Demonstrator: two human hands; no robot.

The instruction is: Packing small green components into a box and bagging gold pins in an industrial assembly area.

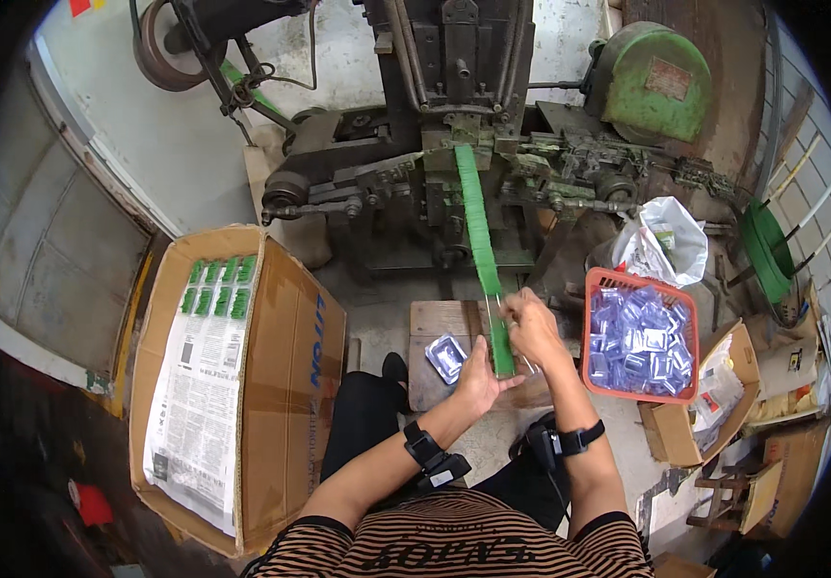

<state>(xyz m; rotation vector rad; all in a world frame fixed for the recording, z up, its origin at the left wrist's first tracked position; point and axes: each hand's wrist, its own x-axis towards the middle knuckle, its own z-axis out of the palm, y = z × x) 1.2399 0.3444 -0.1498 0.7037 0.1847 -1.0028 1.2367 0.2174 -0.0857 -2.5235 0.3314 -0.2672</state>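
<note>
Box (285, 376): brown cardboard, lined with newsprint; small green packs are stacked at its far end.
Case (446, 358): clear plastic, laid flat on a wooden board.
Left hand (478, 378): open, palm pressed against the strip's lower end.
Strip (481, 252): long, green, ribbed, fed down from the machine (454, 116).
Right hand (534, 328): closed around the strip just above.
Basket (593, 332): orange mesh, filled with clear cases.

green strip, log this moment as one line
left hand under green strip end | right hand pinching strip | clear case on wooden board | red basket of cases right
</note>
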